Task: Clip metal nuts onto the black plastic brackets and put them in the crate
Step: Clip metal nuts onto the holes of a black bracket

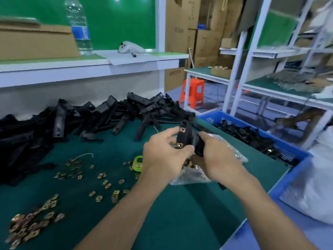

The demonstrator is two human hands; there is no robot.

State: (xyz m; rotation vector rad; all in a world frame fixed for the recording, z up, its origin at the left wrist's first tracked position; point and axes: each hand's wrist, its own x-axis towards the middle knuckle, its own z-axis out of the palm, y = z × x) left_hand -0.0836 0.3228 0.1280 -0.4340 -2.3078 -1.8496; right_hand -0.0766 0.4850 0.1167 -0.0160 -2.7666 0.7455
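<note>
Above the green-matted bench [180,204], I see both hands raised and closed on one black plastic bracket [187,139]. The left hand [162,156] grips the bracket's lower end, its thumb pressed beside the lower of two brass-coloured metal clip nuts [180,145] seated on the bracket; the second nut sits near the upper end. The right hand [216,154] is clamped around the bracket's right side, fingers wrapped over the body. The bracket stands roughly upright, its top end clear of both hands.

Directly below the hands lies a clear plastic bag [194,174] holding more nuts; part of it shows to the right of the right hand.

Loose brass-coloured nuts [100,175] are scattered across the bench to the left, and a denser heap [27,228] lies at the near left corner. A small lime-green round object [137,164] rests just left of the left wrist; I cannot tell what it is.

A long pile of black plastic brackets [90,116] runs along the back of the bench, from the left edge to near the right corner.

The blue plastic crate [281,141] stands just beyond the bench's right edge and holds brackets, some showing brass nuts.

On the shelf behind, a clear water bottle [79,26] stands beside a brown cardboard box [36,42].
</note>
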